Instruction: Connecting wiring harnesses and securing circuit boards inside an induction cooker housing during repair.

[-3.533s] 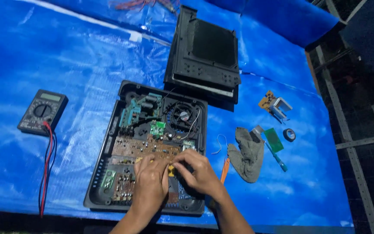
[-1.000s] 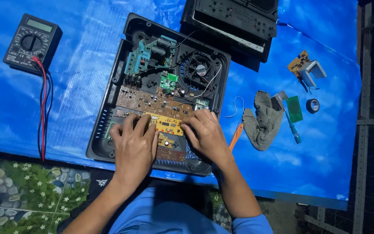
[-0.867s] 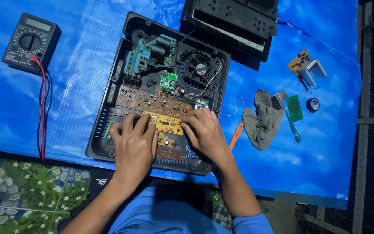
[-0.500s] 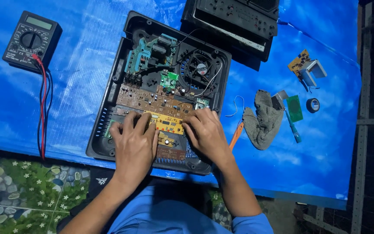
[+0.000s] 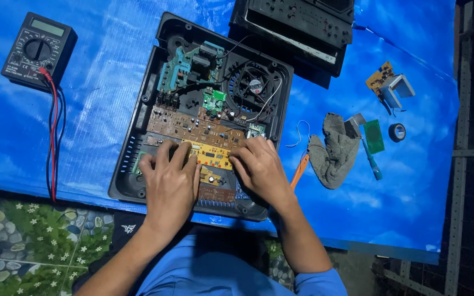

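An open black device chassis [image 5: 138, 126] lies on a blue tarp [image 5: 100, 109], showing brown and green circuit boards and a round cooling fan [image 5: 254, 86]. A small yellow circuit board [image 5: 210, 157] sits across the chassis's near half. My left hand [image 5: 168, 183] has its fingers curled on the yellow board's left end. My right hand [image 5: 260, 167] grips the right end, its fingertips over the board's edge. Under my palms, the chassis's lower boards are partly hidden.
A black multimeter [image 5: 38, 50] with red and black leads [image 5: 54, 137] lies far left. The black cover [image 5: 297, 27] sits behind the chassis. To the right are a grey cloth [image 5: 333, 151], an orange-handled tool [image 5: 300, 170], a green screwdriver [image 5: 373, 164], a small board with bracket [image 5: 388, 85] and a tape roll [image 5: 396, 132].
Since the oldest frame the view has swung down toward my body and my hands have shifted up onto the yellow board. Over the last second they hardly move.
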